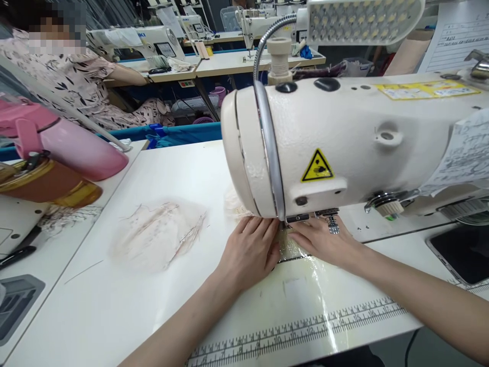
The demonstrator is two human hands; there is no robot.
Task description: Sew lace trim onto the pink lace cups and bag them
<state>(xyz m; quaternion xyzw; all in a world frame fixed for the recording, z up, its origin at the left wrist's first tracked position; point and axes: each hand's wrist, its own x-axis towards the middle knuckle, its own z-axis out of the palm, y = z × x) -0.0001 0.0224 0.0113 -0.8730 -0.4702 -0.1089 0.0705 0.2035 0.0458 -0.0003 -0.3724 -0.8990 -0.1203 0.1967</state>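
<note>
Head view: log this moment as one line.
left hand flat on fabric piece | right hand holding it under sewing machine | table

Upper right of frame: your sewing machine (344, 137) is cream, with a yellow-and-black warning triangle (317, 166). Centre left: pale pink lace piece (158, 234) on your white table (114, 306). Far left: pink bottle (72, 145), amber jar (49, 183).

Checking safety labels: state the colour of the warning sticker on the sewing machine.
Yellow triangle with black border and symbol; head view shows the sticker on the machine.
</note>
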